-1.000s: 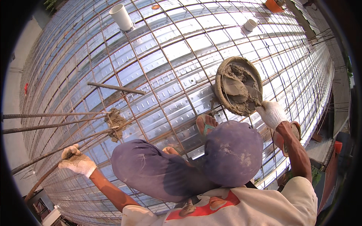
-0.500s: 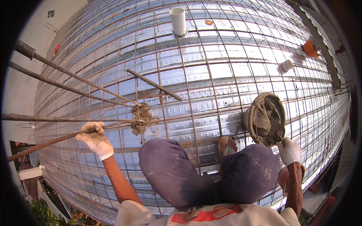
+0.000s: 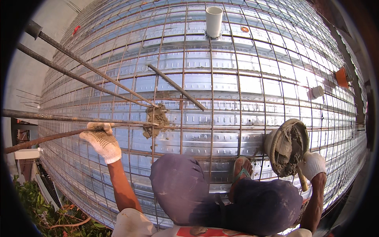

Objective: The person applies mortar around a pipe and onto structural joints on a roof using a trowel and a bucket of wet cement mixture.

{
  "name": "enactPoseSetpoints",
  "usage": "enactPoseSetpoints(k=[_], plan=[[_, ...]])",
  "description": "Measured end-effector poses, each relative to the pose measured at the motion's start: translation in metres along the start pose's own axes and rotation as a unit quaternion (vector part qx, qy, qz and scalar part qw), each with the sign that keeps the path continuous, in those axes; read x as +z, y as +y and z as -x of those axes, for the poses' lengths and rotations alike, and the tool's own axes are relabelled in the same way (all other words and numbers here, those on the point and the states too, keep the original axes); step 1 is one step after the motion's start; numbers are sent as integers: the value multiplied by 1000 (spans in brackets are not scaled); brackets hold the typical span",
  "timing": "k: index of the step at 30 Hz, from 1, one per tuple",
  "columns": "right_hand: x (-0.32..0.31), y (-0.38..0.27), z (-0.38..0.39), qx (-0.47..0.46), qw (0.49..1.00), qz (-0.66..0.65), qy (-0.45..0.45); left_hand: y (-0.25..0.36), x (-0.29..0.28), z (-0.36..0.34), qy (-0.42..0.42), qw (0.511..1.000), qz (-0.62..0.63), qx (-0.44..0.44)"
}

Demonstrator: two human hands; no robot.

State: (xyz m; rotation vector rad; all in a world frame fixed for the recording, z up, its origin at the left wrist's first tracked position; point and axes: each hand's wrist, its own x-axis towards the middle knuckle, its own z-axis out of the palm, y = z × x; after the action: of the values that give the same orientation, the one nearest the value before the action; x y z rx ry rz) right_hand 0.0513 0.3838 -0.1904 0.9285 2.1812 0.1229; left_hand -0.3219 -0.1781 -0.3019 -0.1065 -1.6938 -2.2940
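Observation:
My left hand (image 3: 102, 143), in a white knitted glove with a dotted palm, is closed round a rusty rebar rod (image 3: 49, 141) at the left. That rod is one of several thick upright bars converging on a lump of wet mortar (image 3: 157, 121) amid the mesh. At the right, my gloved right hand (image 3: 314, 165) grips the wooden handle of a trowel (image 3: 303, 181) against the rim of a round bucket (image 3: 272, 146). Grey mortar (image 3: 293, 152) coats the inside of the tilted bucket. The trowel's blade is not plain to see among the mortar.
A rebar mesh (image 3: 212, 85) covers the ribbed metal deck (image 3: 197, 136) under my feet. A loose bar (image 3: 176, 87) lies across it. A white pipe (image 3: 214, 23), a shorter pipe stub (image 3: 317, 92) and an orange container (image 3: 342, 77) stand farther off. Plants (image 3: 51, 205) grow at lower left.
The view has shifted, so the deck and pipes sit farther right. My right hand has turned at the bucket's rim, and the wooden handle now shows below it. My left hand stays on the rod.

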Motion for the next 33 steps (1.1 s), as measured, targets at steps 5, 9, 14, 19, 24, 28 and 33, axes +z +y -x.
enactPoseSetpoints(k=[5, 9, 14, 19, 24, 28, 33], plan=[[-60, -134, -46, -299, 898, -236, 220, 0, 25, 2, -22, 997, -52, 56], [-60, -286, -128, -410, 878, -214, 127, -4, 27, -4, -47, 996, -33, 68], [-48, -418, -188, -422, 881, -166, 134, 1, 42, -2, -54, 996, -23, 68], [-31, -475, -224, -384, 901, -176, 99, 9, 45, -3, -106, 992, -13, 68], [-68, -459, -234, -365, 887, -283, 26, 8, 77, 12, 80, 990, -92, 72], [-103, -410, -202, -380, 847, -369, -43, 25, 62, 15, 35, 982, -183, 34], [-143, -267, -75, -423, 798, -418, -102, 78, 77, 51, 237, 920, -261, -171]])
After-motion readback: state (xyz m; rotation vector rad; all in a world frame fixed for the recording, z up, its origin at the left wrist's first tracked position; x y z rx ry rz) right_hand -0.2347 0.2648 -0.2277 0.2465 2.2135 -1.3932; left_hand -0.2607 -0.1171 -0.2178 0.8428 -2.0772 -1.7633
